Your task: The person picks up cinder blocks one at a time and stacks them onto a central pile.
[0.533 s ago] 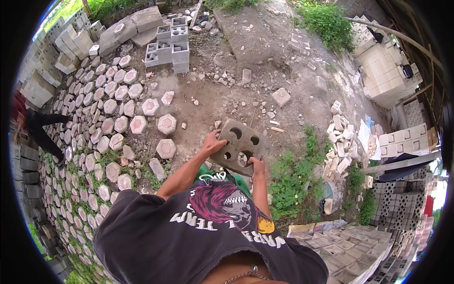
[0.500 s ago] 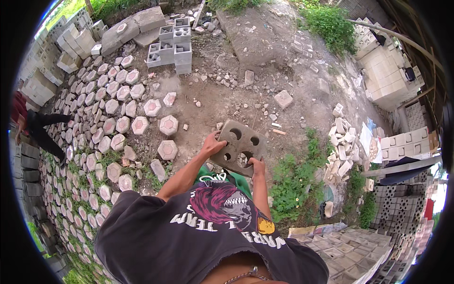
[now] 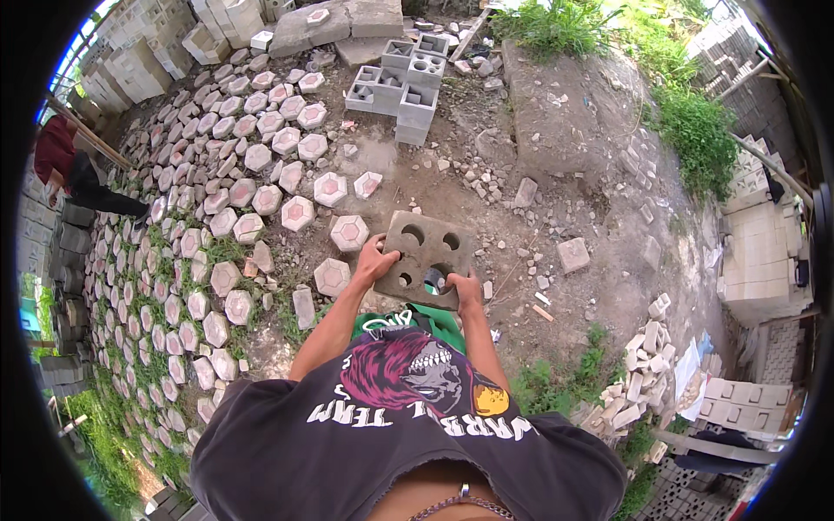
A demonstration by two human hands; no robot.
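Between my two hands I carry a grey-brown concrete block with several round holes of differing size, its holed face turned up toward me. My left hand is closed on the block's left edge, thumb on the top face. On the lower right corner, my right hand grips it with the thumb at the rim of the largest hole. The block hangs in front of my waist, clear of the ground. Farther off, a small group of grey hollow blocks stands stacked, one with round holes on top.
Hexagonal pavers cover the ground to the left, where a person in a dark red shirt stands. A heap of broken pieces lies at right, near weeds. Concrete slabs lie behind the stacked blocks.
The view has swung left, so the stacked blocks and pavers appear farther right. The holed block stays in both hands and is turned slightly straighter.
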